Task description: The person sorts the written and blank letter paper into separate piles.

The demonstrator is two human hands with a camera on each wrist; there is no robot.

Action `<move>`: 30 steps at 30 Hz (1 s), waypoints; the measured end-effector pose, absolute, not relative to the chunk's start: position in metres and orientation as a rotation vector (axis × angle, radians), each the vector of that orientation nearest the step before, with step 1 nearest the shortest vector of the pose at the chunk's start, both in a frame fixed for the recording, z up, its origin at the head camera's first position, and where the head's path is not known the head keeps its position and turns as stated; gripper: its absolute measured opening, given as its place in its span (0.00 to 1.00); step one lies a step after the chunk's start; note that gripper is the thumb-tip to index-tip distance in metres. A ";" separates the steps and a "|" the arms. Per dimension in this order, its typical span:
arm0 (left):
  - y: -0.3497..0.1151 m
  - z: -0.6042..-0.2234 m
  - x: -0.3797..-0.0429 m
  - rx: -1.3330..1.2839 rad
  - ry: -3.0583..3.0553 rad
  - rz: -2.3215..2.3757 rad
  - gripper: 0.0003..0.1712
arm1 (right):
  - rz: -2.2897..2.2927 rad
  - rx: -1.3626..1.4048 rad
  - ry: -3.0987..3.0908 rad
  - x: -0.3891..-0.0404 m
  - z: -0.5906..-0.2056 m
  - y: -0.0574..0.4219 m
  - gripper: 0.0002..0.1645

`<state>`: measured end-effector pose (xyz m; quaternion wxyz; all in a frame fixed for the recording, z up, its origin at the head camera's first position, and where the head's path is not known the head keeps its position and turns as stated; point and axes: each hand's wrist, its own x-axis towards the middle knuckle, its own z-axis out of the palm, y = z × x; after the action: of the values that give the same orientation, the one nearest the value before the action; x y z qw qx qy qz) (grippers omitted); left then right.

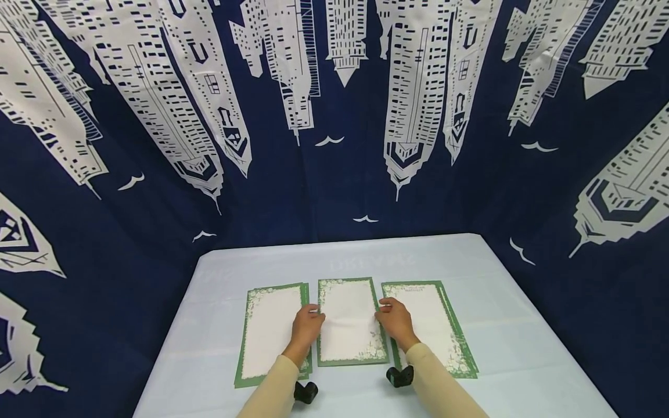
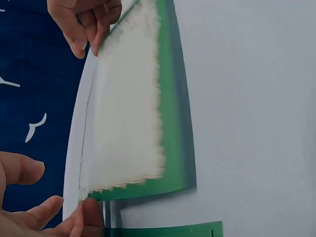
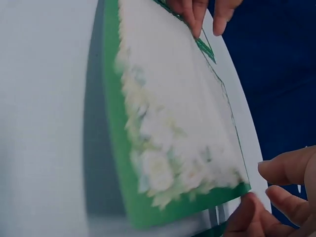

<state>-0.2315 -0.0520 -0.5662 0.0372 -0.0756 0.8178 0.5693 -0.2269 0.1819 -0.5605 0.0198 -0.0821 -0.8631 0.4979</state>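
Observation:
A white paper sheet (image 1: 347, 325) with a green border and printed flowers lies lengthwise between the hands in the head view. My left hand (image 1: 307, 326) pinches its left edge, and my right hand (image 1: 396, 320) grips the right edge opposite. Both wrist views show the sheet (image 2: 128, 108) raised off the table, its shadow falling beside it. Near its flowered corner, the right wrist view catches the right hand (image 3: 276, 212) at the edge. To the left lies a stack of similar sheets (image 1: 272, 337); another stack (image 1: 428, 325) lies to the right, partly behind the right forearm.
A white cloth (image 1: 209, 342) covers the table. Behind and around it hangs a dark blue curtain (image 1: 313, 197) printed with white buildings and birds. Black wrist devices (image 1: 400, 377) sit at both cuffs, low over the table.

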 end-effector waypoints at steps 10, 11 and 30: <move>-0.074 -0.561 -0.231 -0.269 2.466 2.028 0.18 | 1.888 -0.229 -2.444 -0.242 -0.555 0.160 0.20; -0.078 -0.560 -0.230 -0.266 2.462 2.038 0.18 | 1.925 -0.227 -2.418 -0.244 -0.554 0.156 0.20; -0.207 -0.563 -0.215 -0.604 2.737 1.791 0.17 | 1.961 0.010 -2.594 -0.256 -0.565 0.023 0.17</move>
<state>-0.2154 -0.2072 -0.5628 -0.0923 -0.1808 0.8194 0.5361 -0.2560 0.0232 -0.5646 -0.0550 0.0030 -0.7964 0.6022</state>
